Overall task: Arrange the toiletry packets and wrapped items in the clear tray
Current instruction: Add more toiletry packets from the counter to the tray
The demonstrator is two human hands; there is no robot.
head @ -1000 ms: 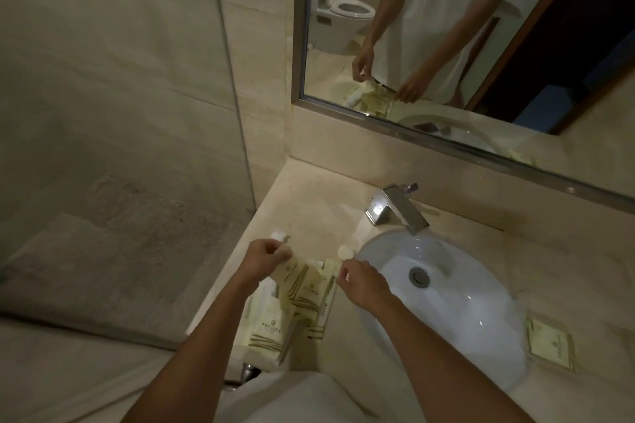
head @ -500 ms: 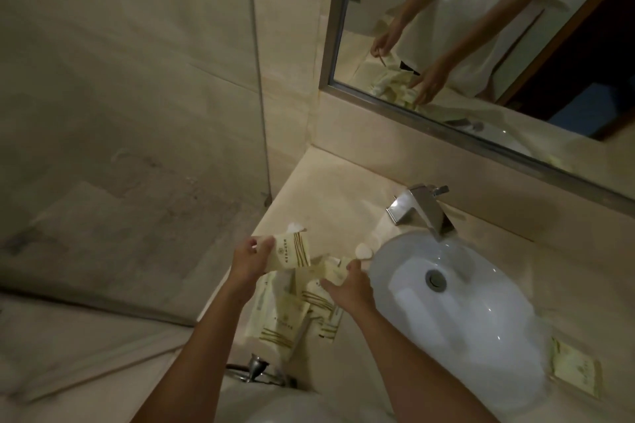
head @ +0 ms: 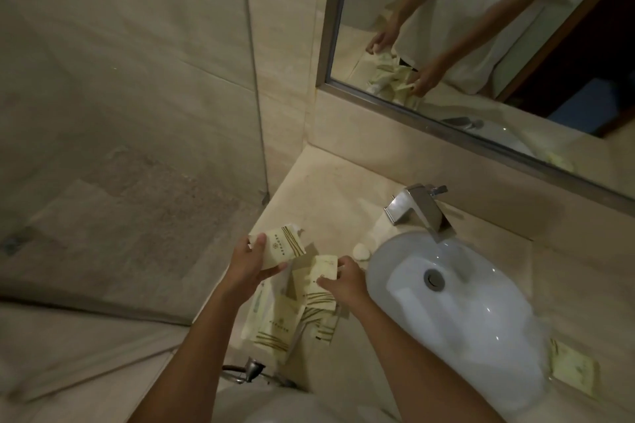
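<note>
On the counter left of the sink, several cream toiletry packets [head: 275, 330] with olive stripes lie overlapping in a heap. The clear tray is hard to make out under them. My left hand [head: 249, 266] grips one cream packet [head: 283, 245] lifted above the heap. My right hand [head: 343, 280] pinches another packet [head: 321, 280] at the heap's right side. A single packet [head: 572, 367] lies apart on the counter right of the sink.
A white oval sink [head: 457, 316] sits to the right, with a chrome faucet [head: 421, 211] behind it. A small round white soap [head: 361, 251] lies by the basin rim. A mirror [head: 481, 45] hangs above. A glass shower panel [head: 254, 79] stands at the left.
My left hand has lifted its packet up and turned it flat toward the camera. My right hand has moved onto a packet in the heap and taken hold of it.
</note>
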